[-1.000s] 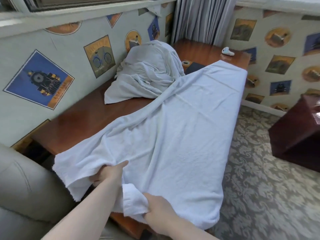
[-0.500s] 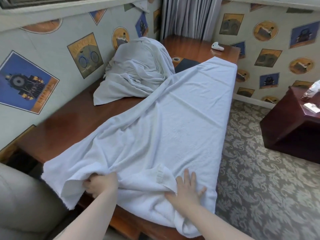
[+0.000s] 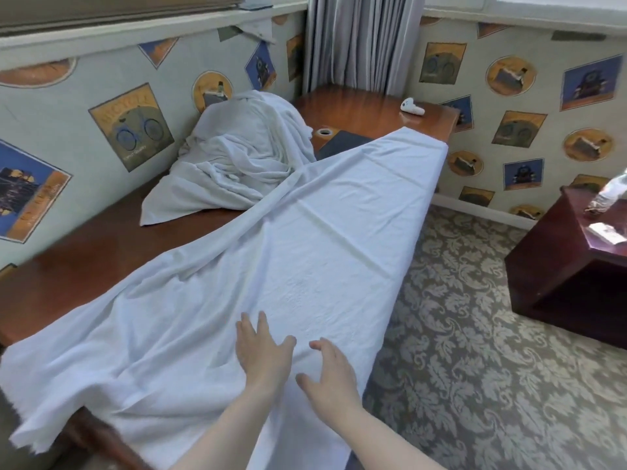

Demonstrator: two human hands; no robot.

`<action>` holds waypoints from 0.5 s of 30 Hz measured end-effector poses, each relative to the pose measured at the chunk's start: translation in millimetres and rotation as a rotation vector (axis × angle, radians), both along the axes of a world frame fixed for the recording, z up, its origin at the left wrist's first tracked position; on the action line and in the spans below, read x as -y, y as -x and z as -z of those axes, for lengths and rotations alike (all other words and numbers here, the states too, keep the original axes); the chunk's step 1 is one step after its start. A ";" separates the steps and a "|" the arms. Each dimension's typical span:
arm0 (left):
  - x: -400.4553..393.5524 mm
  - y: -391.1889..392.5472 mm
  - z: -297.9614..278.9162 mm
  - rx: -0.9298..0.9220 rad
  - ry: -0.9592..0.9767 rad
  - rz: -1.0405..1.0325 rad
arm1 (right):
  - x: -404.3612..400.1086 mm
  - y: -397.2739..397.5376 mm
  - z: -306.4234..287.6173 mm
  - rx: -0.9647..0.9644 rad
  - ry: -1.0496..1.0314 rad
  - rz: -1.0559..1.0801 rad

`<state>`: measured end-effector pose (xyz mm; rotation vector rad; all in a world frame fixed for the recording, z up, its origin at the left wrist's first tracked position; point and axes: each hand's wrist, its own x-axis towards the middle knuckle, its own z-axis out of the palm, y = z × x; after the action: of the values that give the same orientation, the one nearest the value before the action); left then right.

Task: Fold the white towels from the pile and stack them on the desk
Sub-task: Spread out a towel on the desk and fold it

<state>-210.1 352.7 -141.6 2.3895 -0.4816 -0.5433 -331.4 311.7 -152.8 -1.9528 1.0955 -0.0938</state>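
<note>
A large white towel (image 3: 305,249) lies spread lengthwise over the wooden desk (image 3: 84,262), its near end draped over the desk's front corner. My left hand (image 3: 261,351) lies flat on the towel near its close end, fingers spread. Just to its right, my right hand (image 3: 332,371) rests on the same towel with fingers straight. Farther back against the wall sits a crumpled pile of white towels (image 3: 244,157), partly overlapped by the spread towel's edge.
Behind the pile lie a dark flat pad (image 3: 342,145), a small tape roll (image 3: 324,131) and a white controller (image 3: 411,107). A dark wooden side table (image 3: 570,262) with a plastic bottle (image 3: 610,191) stands right, across patterned carpet. Grey curtains hang at the far corner.
My left hand let go of the bunched near edge and moved right onto the towel, flat. My right hand stayed flat beside it. The folded-up corner is smoothed down.
</note>
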 end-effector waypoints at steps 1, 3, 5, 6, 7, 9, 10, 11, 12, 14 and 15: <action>20.4 14.4 1.1 -0.019 -0.001 0.043 | 20.3 14.4 -0.8 -0.004 0.000 0.011; 61.5 46.3 1.0 -0.072 0.026 0.056 | 67.8 44.8 -3.7 -0.040 -0.022 0.037; 103.8 76.4 -2.0 -0.130 0.058 0.037 | 118.9 74.0 -8.6 -0.061 -0.027 0.057; 125.8 88.8 -3.1 -0.143 0.076 0.037 | 144.7 86.8 -12.4 -0.058 -0.011 0.060; 148.3 99.4 -4.6 -0.148 0.098 0.042 | 170.0 98.2 -16.2 -0.053 0.012 0.060; 190.7 116.2 -10.3 -0.159 0.141 0.048 | 215.7 116.2 -22.6 -0.039 0.049 0.071; 208.3 124.0 -13.1 -0.163 0.151 0.046 | 234.9 123.4 -25.4 -0.031 0.054 0.077; 222.6 131.0 -15.9 -0.160 0.154 0.043 | 251.0 128.8 -26.9 -0.022 0.051 0.083; 234.6 136.5 -18.1 -0.149 0.148 0.044 | 265.3 132.2 -27.3 -0.009 0.044 0.091; 256.0 139.5 -19.6 -0.122 0.121 0.042 | 290.2 131.0 -25.4 0.021 0.019 0.091; 266.3 136.6 -19.7 -0.112 0.108 0.033 | 301.8 127.1 -23.8 0.041 0.002 0.086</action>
<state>-346.7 86.4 -121.9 2.2387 -0.4887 -0.6461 -458.5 9.9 -129.0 -1.8972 1.1525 -0.1808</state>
